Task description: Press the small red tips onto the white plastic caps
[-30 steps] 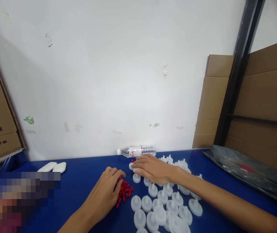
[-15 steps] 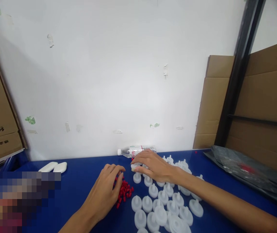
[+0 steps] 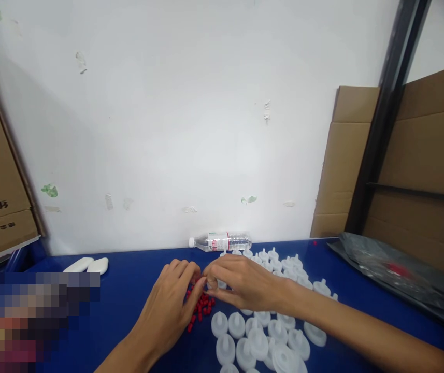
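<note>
My left hand (image 3: 175,298) is bent over a pile of small red caps (image 3: 205,304), its thumb and fingertips drawn together. Coming in from the right, my right hand (image 3: 237,280) has its fingertips pinched against those of my left hand, just above the pile. What lies between the fingertips of either hand is hidden. Many translucent white disc-shaped plastic pieces with short spouts (image 3: 225,348) lie to the right of the caps, partly under my right hand and forearm.
A clear plastic bottle (image 3: 222,241) lies along the white wall. Two white rounded objects (image 3: 97,266) rest at the left of the blue table (image 3: 128,282). A grey plastic bag (image 3: 392,274) lies at the right, near cardboard (image 3: 342,166). A pixelated patch covers the lower left.
My right hand has moved from the far white pieces leftward and closer, meeting my left hand. My left hand has hardly moved; its fingers have closed in. More of the bottle shows.
</note>
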The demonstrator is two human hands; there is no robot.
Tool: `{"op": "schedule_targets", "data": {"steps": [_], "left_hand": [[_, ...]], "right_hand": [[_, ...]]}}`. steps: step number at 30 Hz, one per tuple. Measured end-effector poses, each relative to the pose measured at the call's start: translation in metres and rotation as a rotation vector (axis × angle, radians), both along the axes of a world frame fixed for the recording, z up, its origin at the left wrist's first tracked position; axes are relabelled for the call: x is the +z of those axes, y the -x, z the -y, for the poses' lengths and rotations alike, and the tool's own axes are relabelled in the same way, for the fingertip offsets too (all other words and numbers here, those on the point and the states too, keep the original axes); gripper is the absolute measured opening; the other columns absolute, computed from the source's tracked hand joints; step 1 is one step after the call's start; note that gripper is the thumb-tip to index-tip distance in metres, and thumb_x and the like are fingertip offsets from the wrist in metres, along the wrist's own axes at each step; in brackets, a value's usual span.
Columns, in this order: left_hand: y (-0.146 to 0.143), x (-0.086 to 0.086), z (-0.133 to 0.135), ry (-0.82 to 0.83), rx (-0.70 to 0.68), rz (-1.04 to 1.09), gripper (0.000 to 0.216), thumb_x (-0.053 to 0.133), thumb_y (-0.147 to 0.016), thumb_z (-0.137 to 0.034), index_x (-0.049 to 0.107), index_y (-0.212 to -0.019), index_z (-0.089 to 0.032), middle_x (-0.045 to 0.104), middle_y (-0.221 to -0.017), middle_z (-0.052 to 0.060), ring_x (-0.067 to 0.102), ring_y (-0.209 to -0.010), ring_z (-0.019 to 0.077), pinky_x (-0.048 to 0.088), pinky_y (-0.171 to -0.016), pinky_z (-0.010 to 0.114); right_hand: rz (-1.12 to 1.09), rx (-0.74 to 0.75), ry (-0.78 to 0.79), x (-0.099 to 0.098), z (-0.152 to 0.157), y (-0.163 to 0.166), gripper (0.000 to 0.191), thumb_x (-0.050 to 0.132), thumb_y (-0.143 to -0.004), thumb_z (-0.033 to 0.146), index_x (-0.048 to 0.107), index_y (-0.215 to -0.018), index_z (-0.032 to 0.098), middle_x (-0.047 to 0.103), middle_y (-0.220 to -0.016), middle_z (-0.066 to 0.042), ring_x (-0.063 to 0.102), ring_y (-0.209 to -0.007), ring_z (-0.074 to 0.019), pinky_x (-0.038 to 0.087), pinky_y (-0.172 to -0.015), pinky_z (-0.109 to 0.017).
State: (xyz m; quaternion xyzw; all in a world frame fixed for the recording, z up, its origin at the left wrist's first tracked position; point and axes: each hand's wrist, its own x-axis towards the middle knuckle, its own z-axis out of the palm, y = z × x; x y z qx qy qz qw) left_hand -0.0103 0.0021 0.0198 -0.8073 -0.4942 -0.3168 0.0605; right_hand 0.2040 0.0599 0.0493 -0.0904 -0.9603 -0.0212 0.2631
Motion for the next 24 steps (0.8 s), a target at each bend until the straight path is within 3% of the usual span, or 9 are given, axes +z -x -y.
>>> {"op": "schedule_targets", "data": {"steps": [8,13,16,19,24], "left_hand": [[-0.005,0.002,0.003,0.091,-0.039,-0.031,0.033,0.028,-0.107,-0.024,0.051,-0.083,-0.023,0.059,-0.086,0.002,0.050,-0.081,0.0227,0.038,-0.078,0.038],[-0.005,-0.001,0.002,0.150,-0.044,0.121,0.037,0.026,-0.108,-0.031,0.052,-0.083,-0.023,0.059,-0.084,0.001,0.050,-0.080,0.0215,0.039,-0.081,0.037],[-0.004,-0.003,-0.002,0.221,-0.056,0.244,0.041,0.027,-0.109,-0.041,0.050,-0.080,-0.023,0.060,-0.082,0.000,0.052,-0.079,0.0200,0.039,-0.084,0.035],[-0.003,-0.007,-0.005,0.301,-0.066,0.330,0.048,0.025,-0.108,-0.051,0.045,-0.074,-0.023,0.056,-0.073,-0.002,0.049,-0.072,0.0187,0.038,-0.073,0.032],[0.000,-0.006,-0.006,0.297,0.022,0.369,0.052,0.023,-0.106,-0.057,0.045,-0.073,-0.023,0.052,-0.072,-0.001,0.047,-0.070,0.0188,0.035,-0.067,0.032]], "right_hand": [[0.021,0.051,-0.118,-0.005,-0.007,0.000,0.018,0.044,-0.107,0.017,0.057,-0.095,0.019,0.071,-0.101,-0.008,0.066,-0.097,-0.0167,0.055,-0.089,-0.033],[0.029,0.079,-0.209,-0.008,-0.006,0.002,0.022,0.044,-0.102,0.004,0.058,-0.093,0.019,0.070,-0.095,-0.005,0.066,-0.095,-0.0151,0.054,-0.087,-0.030],[0.027,0.070,-0.244,-0.008,-0.008,0.001,0.023,0.046,-0.102,0.003,0.060,-0.092,0.019,0.071,-0.103,-0.007,0.066,-0.106,-0.0176,0.054,-0.088,-0.031],[0.020,0.038,-0.233,-0.009,-0.017,-0.004,0.022,0.048,-0.102,0.004,0.061,-0.094,0.019,0.071,-0.112,-0.008,0.064,-0.117,-0.0198,0.054,-0.094,-0.034],[-0.048,-0.139,-0.090,-0.012,-0.032,-0.011,0.019,0.048,-0.107,0.020,0.062,-0.119,0.018,0.069,-0.118,-0.011,0.067,-0.108,-0.0207,0.056,-0.091,-0.036]]}}
